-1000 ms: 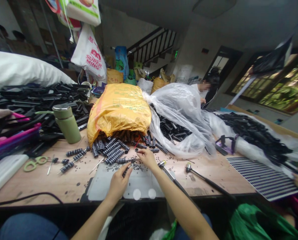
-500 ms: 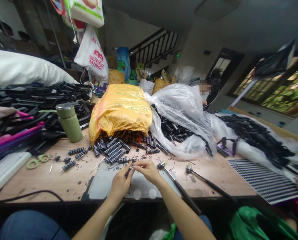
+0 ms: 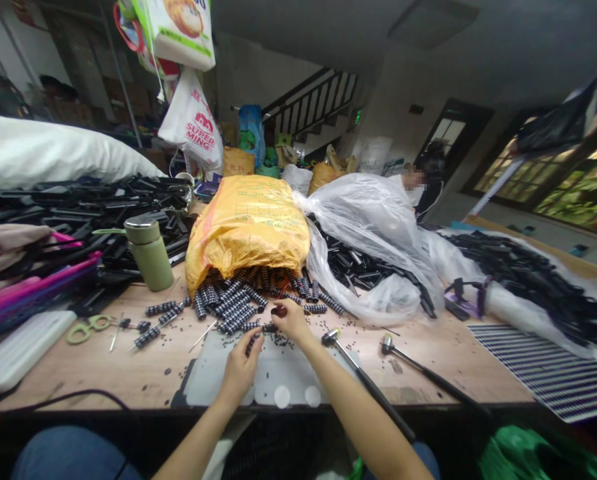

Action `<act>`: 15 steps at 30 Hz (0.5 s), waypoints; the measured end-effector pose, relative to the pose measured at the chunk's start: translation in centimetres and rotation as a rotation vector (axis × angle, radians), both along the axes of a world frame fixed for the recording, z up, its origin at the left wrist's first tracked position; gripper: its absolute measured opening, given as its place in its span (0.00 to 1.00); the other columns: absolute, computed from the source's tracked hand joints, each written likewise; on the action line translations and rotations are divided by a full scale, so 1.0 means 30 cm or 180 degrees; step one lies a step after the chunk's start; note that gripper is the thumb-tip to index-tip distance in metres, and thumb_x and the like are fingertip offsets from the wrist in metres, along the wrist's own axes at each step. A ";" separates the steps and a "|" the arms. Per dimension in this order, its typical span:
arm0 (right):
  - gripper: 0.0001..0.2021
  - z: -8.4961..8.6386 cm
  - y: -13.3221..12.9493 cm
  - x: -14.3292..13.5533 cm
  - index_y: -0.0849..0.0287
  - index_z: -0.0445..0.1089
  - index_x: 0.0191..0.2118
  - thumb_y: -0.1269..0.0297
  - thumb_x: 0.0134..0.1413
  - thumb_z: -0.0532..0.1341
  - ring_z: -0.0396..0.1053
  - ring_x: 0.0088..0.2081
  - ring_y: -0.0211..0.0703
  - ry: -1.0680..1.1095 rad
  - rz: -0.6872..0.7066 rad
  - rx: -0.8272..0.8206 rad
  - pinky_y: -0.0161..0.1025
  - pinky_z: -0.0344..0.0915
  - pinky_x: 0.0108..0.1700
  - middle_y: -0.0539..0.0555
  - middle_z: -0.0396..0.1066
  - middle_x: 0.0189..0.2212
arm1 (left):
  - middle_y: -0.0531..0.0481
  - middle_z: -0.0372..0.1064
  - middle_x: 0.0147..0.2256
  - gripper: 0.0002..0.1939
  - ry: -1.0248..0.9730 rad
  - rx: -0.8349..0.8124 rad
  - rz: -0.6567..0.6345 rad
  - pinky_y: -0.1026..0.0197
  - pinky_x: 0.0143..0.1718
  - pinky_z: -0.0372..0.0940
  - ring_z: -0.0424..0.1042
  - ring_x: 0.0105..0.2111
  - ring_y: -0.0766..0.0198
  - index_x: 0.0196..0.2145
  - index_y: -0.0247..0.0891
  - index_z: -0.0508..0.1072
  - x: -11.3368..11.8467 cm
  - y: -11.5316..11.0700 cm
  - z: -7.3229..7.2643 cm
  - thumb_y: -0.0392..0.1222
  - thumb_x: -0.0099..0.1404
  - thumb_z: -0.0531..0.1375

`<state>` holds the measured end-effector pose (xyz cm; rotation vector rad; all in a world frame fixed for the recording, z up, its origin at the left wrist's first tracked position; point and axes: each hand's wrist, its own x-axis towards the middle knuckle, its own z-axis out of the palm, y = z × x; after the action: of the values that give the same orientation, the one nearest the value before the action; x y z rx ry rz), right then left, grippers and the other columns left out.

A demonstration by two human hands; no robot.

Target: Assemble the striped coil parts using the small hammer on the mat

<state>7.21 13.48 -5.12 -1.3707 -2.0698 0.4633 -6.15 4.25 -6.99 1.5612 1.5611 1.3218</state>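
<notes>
Low over the grey mat, my left hand is closed on a short dark cylinder, which the fingers partly cover. My right hand is up and to the right of it, at the front of the pile of black-and-white checked cylinders. Its fingers are curled together by a small dark spot; I cannot make out what they hold. Tiny black bits lie scattered on the mat below. The pile spills from the mouth of a yellow sack.
Two hammers lie at the right. A clear plastic bag of black parts stands behind them. Leftward are a green flask, scissors and a white case. A striped sheet covers the right end.
My right hand has left the cylinder in my left hand and moved up toward the pile. My left hand stays low with the cylinder. The camera view has shifted slightly.
</notes>
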 end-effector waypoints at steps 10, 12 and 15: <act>0.13 0.052 -0.220 0.047 0.60 0.72 0.35 0.79 0.41 0.59 0.71 0.32 0.39 0.0925 0.0628 0.0225 0.35 0.69 0.36 0.53 0.73 0.31 | 0.45 0.70 0.45 0.19 0.0705 0.0060 -0.0345 0.55 0.48 0.62 0.68 0.46 0.58 0.45 0.37 0.70 0.030 -0.029 -0.004 0.49 0.61 0.51; 0.14 0.058 -0.235 0.060 0.59 0.72 0.37 0.79 0.43 0.57 0.71 0.36 0.41 0.0722 0.0725 0.0426 0.37 0.69 0.40 0.54 0.74 0.33 | 0.45 0.70 0.45 0.19 0.0702 0.0101 -0.0343 0.55 0.47 0.63 0.69 0.45 0.58 0.45 0.38 0.70 0.038 -0.034 -0.004 0.49 0.61 0.51; 0.18 0.064 -0.263 0.083 0.58 0.70 0.42 0.80 0.46 0.54 0.70 0.42 0.41 0.0426 0.0920 0.0712 0.38 0.67 0.46 0.54 0.73 0.38 | 0.46 0.71 0.44 0.17 0.0602 0.0183 -0.0384 0.55 0.47 0.64 0.69 0.44 0.58 0.44 0.39 0.71 0.056 -0.030 -0.008 0.47 0.61 0.52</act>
<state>9.71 5.59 -3.20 -0.8929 -2.1427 0.4151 -4.48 3.35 -7.22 1.8318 1.5237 1.1917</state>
